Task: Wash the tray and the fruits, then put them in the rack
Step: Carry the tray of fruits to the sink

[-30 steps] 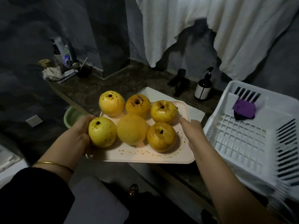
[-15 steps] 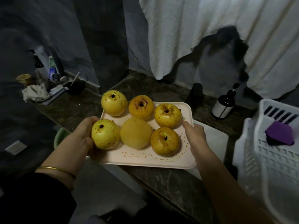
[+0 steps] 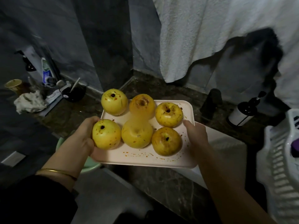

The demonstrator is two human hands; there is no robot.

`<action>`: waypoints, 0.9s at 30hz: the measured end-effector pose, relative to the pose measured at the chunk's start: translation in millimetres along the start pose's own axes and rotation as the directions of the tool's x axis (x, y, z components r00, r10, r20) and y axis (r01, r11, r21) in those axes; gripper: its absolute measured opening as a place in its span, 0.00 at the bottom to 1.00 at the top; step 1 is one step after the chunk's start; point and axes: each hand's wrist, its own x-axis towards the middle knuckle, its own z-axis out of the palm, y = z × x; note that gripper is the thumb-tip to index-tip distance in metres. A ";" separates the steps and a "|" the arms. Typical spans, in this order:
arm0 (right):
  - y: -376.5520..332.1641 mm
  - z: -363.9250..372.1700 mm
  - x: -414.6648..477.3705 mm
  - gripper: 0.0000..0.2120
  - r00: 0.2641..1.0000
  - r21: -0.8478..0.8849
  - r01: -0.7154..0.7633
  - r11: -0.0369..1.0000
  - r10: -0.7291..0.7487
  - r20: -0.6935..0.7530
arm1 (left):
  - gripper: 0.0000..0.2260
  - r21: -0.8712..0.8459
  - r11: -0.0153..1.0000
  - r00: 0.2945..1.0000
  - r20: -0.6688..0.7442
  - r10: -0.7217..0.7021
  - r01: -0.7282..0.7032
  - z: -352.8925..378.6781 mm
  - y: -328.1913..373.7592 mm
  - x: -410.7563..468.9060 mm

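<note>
White towel hung across the back wall, upper right. Below it ran a dark marbled surface.

White slatted rack stood at the right edge, only partly in view. A purple item lay inside it, too cut off to identify.

Pale tray was held level in the air above the near edge of the surface, well left of the rack. Its floor was flecked with orange-red specks. Part of a flat white board showed on the surface below and to the right of it.

Left hand gripped the tray's left edge: thumb on top, pressed beside the front-left fruit, fingers curled under the tray. Right hand gripped the right edge: thumb on the rim, fingers clamped beneath and mostly hidden.

Six yellow fruits sat on the tray in two rows of three, skins spotted with the same specks. The two middle ones were smeared together by blur.

Green basin showed below the tray's left corner, mostly covered by the left wrist. A pump bottle with a white label stood at the back right. At far left, on the back of the surface: a crumpled cloth, a dark bowl and a paper cup.

Thin gold bangle circled the left wrist, just above a dark sleeve.
</note>
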 end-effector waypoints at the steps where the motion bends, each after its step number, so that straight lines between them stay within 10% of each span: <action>1: -1.2 2.4 1.2 0.08 1.000 -0.007 0.003 1.000 -0.003 -0.008 | 0.14 0.013 1.000 1.000 -0.006 -0.002 0.002 0.1 2.3 2.5; 27: 5.7 25.9 65.9 0.13 0.997 -0.145 0.021 0.989 -0.009 0.081 | 0.12 -0.082 0.988 0.989 -0.069 -0.135 0.129 16.6 -9.5 58.7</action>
